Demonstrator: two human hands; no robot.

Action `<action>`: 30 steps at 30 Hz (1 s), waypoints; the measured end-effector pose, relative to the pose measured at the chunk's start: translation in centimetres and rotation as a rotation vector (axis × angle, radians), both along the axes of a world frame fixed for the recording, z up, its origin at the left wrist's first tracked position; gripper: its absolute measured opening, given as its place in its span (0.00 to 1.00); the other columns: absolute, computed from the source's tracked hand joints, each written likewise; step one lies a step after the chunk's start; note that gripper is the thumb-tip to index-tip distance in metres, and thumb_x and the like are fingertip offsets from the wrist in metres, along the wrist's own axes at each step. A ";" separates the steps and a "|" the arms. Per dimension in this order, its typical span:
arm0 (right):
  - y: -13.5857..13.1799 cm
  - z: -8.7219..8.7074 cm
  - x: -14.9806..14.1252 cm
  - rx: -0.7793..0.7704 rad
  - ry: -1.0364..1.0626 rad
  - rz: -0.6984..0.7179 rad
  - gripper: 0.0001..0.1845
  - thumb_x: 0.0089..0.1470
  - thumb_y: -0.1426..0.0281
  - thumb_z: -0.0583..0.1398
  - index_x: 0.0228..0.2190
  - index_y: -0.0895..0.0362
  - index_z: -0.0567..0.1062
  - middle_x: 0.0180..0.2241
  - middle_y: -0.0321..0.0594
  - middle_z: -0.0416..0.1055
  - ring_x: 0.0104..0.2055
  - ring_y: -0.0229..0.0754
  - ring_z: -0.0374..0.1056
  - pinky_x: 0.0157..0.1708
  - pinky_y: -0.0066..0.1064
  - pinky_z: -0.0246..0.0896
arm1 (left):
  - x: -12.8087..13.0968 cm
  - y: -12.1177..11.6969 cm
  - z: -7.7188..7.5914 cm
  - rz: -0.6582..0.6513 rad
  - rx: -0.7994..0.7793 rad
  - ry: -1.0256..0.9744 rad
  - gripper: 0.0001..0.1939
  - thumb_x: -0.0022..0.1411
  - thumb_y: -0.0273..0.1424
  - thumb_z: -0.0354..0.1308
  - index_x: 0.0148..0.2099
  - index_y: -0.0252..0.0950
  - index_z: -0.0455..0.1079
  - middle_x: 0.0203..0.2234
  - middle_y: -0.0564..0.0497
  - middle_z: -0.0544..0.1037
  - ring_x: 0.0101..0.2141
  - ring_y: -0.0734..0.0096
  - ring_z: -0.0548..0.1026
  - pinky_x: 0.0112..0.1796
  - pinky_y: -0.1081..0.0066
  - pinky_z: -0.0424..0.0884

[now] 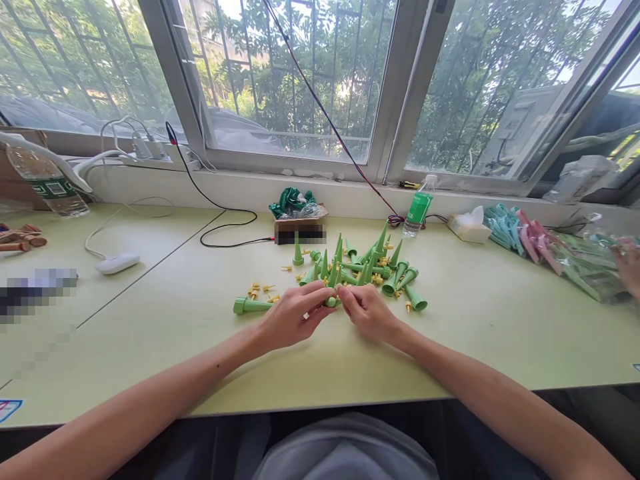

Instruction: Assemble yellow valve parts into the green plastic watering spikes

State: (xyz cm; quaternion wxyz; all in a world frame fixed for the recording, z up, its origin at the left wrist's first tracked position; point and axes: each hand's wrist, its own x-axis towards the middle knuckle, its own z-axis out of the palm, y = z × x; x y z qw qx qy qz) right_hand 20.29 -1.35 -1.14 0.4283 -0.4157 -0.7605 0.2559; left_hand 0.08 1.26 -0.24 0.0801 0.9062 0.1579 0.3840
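Note:
My left hand is closed around a green plastic spike, whose rounded end shows between the fingers. Pinched fingertips of my right hand meet it from the other side; whatever small piece they hold is hidden. Just beyond both hands spreads a pile of green cone-shaped spikes, some upright, others lying down. Small yellow plastic fittings are scattered among and beside them. One spike lies apart, by my left wrist.
Behind the pile stands a small open box with green plastic. A water bottle and a tissue box are to its right. Bagged coloured pieces lie far right near another person's hand. A white mouse-like device sits left.

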 end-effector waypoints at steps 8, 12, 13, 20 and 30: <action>-0.3 0.4 -0.5 -0.142 0.088 0.010 0.36 0.64 0.43 0.47 0.15 0.54 0.55 0.12 0.30 0.50 0.17 0.32 0.46 0.21 0.30 0.40 | 0.6 -0.4 0.0 0.064 -0.200 -0.065 0.03 0.68 0.28 0.56 0.41 0.35 0.70 0.24 0.55 0.67 0.22 0.77 0.63 0.23 0.76 0.62; -0.2 0.2 -0.3 -0.076 0.047 0.026 0.35 0.67 0.46 0.44 0.17 0.55 0.58 0.15 0.31 0.55 0.19 0.33 0.50 0.23 0.29 0.45 | 0.8 -0.5 0.4 0.008 -0.512 -0.135 0.07 0.67 0.32 0.58 0.39 0.33 0.71 0.25 0.52 0.71 0.26 0.75 0.68 0.26 0.75 0.68; -0.1 0.2 -0.2 -0.047 0.026 0.024 0.34 0.68 0.47 0.44 0.18 0.55 0.59 0.16 0.31 0.57 0.20 0.33 0.51 0.24 0.29 0.46 | 0.8 -0.5 0.5 -0.017 -0.593 -0.153 0.08 0.67 0.34 0.58 0.40 0.33 0.72 0.26 0.52 0.72 0.27 0.74 0.69 0.27 0.75 0.68; -0.4 0.5 0.2 0.089 -0.046 0.017 0.25 0.70 0.52 0.43 0.26 0.53 0.58 0.20 0.30 0.56 0.21 0.34 0.51 0.25 0.29 0.46 | 0.6 -0.5 1.6 -0.184 -1.075 -0.244 0.17 0.64 0.42 0.62 0.42 0.31 0.73 0.24 0.54 0.68 0.19 0.82 0.60 0.17 0.78 0.57; -0.4 0.6 0.5 0.186 -0.162 0.076 0.26 0.70 0.50 0.39 0.26 0.52 0.54 0.21 0.29 0.52 0.21 0.35 0.46 0.24 0.29 0.42 | 0.4 -0.1 1.2 -0.251 -1.250 -0.198 0.19 0.63 0.43 0.63 0.44 0.31 0.75 0.28 0.52 0.69 0.20 0.83 0.62 0.18 0.78 0.59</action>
